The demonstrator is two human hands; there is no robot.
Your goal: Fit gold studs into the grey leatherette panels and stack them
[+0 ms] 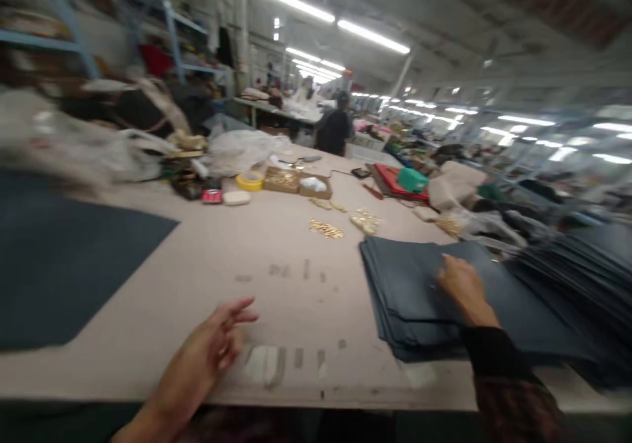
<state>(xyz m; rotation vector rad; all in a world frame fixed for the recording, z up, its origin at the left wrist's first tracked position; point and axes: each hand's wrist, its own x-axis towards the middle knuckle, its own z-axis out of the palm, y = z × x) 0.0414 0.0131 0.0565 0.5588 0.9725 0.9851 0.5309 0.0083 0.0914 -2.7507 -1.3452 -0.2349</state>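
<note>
One stack of dark sheets [415, 285] under curled right hand [461, 284], left hand [220, 341] spread

right hand [463, 286] on dark sheet stack [419, 285] | left hand [217, 341] above table [276, 232], fingers [241, 303] spread

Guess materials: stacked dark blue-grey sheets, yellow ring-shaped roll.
Stacked dark blue-grey sheets: probably leather or leatherette, smooth, low sheen; thin, slightly bending layers suggest it, blur hides any grain.
Yellow ring-shaped roll: likely adhesive tape, film or paper unclear; even colour, ring shape.
</note>
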